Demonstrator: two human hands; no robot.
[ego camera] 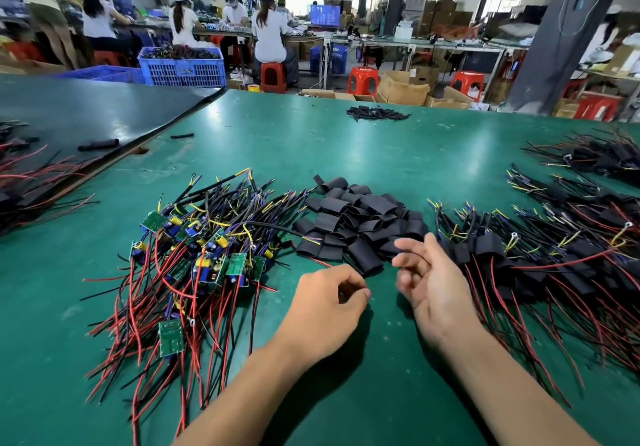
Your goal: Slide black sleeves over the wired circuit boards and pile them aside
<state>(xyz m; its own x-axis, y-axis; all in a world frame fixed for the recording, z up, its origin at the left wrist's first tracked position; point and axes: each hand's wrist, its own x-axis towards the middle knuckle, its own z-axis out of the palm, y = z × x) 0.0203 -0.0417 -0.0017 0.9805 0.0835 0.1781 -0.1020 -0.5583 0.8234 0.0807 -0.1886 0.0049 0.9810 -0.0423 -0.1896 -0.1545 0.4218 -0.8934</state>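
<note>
Left hand (325, 307) loosely curled, empty | right hand (433, 283) spread, empty | sleeves (360, 224) just beyond both — boards (194, 248) leftward

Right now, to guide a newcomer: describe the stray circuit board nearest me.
Find the tangle of wired boards left of the black sleeve heap. At its near edge one green board lies alone, solder side up, apart from the cluster.

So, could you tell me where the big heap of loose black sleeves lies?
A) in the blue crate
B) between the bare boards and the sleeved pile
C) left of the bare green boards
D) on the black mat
B: the black sleeves sit right of the bare boards, left of the sleeved pile.
</note>
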